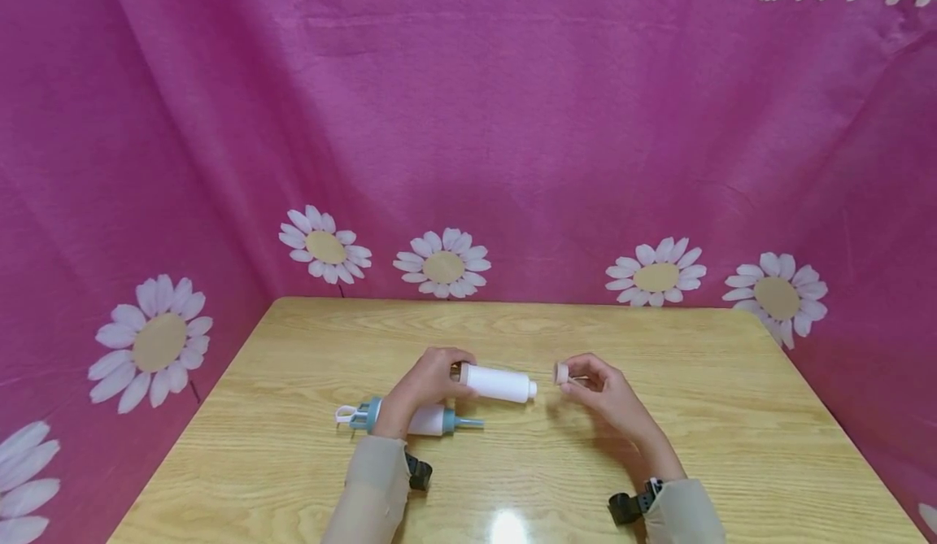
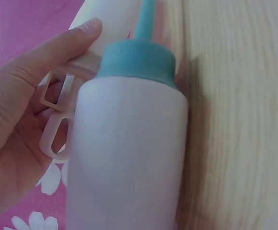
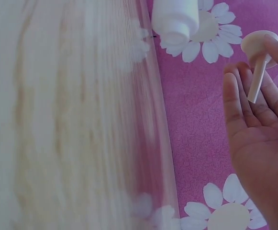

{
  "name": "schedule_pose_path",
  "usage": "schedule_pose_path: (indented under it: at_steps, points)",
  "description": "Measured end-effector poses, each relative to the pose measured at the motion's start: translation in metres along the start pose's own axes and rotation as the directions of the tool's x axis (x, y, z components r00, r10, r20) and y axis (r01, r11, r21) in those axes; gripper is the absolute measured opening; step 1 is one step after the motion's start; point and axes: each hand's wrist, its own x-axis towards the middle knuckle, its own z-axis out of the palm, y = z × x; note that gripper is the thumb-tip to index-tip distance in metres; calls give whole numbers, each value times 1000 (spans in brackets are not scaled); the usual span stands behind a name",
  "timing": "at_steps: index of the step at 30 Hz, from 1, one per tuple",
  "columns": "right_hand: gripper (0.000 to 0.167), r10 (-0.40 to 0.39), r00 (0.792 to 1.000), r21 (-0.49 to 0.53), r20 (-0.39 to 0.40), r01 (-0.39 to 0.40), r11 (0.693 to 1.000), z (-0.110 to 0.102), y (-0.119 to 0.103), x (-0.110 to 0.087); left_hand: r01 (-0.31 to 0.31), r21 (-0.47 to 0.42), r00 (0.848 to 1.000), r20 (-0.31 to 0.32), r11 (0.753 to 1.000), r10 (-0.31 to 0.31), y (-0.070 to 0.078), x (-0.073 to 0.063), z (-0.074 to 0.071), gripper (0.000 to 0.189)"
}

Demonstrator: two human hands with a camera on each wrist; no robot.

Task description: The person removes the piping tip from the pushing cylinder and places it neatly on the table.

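My left hand (image 1: 432,376) grips the beige end of a white squeeze bottle (image 1: 499,383), held sideways with its bare neck towards the right. In the left wrist view, beige loops (image 2: 57,136) show by the fingers. A beige nozzle cap (image 1: 562,373) is pinched between the thumb and fingers of my right hand (image 1: 611,398), a short gap from the neck. Its thin spout (image 3: 257,79) points towards the palm in the right wrist view. A second squeeze bottle (image 1: 427,420), white with teal ends, lies on the table under my left wrist, partly hidden by it.
The wooden table (image 1: 512,463) has its back edge against a magenta curtain (image 1: 498,137) with daisies and lettering. Curtain also hangs at both sides. A black wrist camera (image 1: 419,472) sits on the left arm and another camera (image 1: 628,507) on the right.
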Motion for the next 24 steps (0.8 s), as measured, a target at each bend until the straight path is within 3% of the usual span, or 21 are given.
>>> schedule_pose_path:
  at_steps: [10,24]
  points:
    - [33,-13,1000,3,10,13,1000,1,5,-1,29,-10,999,18,1000,-29,-5,-1,6,34]
    - [33,40,999,-28,22,-39,999,1,2,-2,59,-15,998,36,998,-58,-10,-3,12,33]
